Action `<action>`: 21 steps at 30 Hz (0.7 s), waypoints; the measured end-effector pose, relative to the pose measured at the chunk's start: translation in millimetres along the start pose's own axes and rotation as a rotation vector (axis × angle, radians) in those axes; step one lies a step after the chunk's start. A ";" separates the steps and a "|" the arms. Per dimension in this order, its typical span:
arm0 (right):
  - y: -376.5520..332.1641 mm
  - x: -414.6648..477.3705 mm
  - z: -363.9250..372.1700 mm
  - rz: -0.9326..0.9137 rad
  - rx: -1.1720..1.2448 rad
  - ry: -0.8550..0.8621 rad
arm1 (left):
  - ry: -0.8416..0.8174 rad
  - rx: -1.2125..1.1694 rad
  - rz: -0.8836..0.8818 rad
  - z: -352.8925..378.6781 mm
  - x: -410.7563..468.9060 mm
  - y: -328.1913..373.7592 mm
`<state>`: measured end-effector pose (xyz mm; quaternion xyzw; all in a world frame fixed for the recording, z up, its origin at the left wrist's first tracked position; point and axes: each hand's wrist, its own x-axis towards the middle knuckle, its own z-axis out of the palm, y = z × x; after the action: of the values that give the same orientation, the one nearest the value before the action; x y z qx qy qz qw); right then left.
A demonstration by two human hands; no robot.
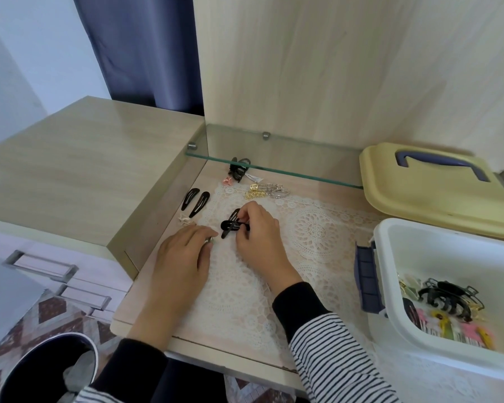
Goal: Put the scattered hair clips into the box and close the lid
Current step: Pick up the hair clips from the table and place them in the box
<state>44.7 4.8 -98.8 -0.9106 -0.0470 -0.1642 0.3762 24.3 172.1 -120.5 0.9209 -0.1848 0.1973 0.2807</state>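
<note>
Two black snap clips (230,225), crossed, are pinched in the right hand (256,231) over the tabletop (317,181). The open box (437,251) lies well to its right, nearer that hand. Left hand (184,251) pinches a small pale clip (209,241).

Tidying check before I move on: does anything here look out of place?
Yes. The yellow lid lies off the white box, and hair clips lie scattered by the glass shelf. Nothing looks damaged.

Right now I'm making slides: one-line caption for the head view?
Right hand pinches black snap clips on the lace mat, left hand pinches a pale clip; white box open, lid off.
</note>
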 end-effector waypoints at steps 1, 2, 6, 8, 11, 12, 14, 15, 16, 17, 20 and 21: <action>-0.1 -0.3 -0.1 0.005 0.033 0.004 | 0.000 0.000 -0.002 0.4 -0.2 -0.3; 0.2 -0.1 0.2 0.013 0.069 0.011 | 0.001 0.000 -0.006 0.5 -0.1 -0.2; 1.5 1.0 0.3 0.036 0.120 0.037 | -0.007 0.006 -0.022 1.2 0.0 -0.7; 1.7 0.6 -0.3 0.048 0.128 0.036 | -0.010 0.006 -0.028 2.0 -0.4 -1.7; 0.5 -1.2 -2.0 0.060 0.124 0.034 | -0.009 -0.004 -0.029 2.9 -0.6 -2.8; 0.0 -1.1 -2.6 0.060 0.121 0.037 | -0.010 -0.005 -0.032 3.1 -0.9 -3.0; -0.5 0.4 -3.3 0.069 0.109 0.036 | -0.018 0.000 -0.039 2.9 -1.0 -3.1; -0.2 1.4 -3.3 0.075 0.104 0.029 | -0.022 0.001 -0.041 2.9 -0.8 -3.3; 0.1 2.3 -3.3 0.080 0.102 0.021 | -0.024 0.000 -0.040 3.1 -0.7 -3.3; 0.3 2.5 -2.9 0.082 0.109 0.012 | -0.023 -0.001 -0.038 3.2 -0.7 -3.7; 1.1 1.4 -2.9 0.089 0.179 0.006 | -0.014 -0.006 -0.035 3.3 -0.5 -3.5; 1.3 1.2 -3.2 0.095 0.200 0.006 | -0.011 -0.008 -0.037 3.1 -0.6 -2.9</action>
<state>45.3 1.6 -97.1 -0.8692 -0.0187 -0.1434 0.4729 25.9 172.6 -124.4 0.9241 -0.1700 0.1865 0.2869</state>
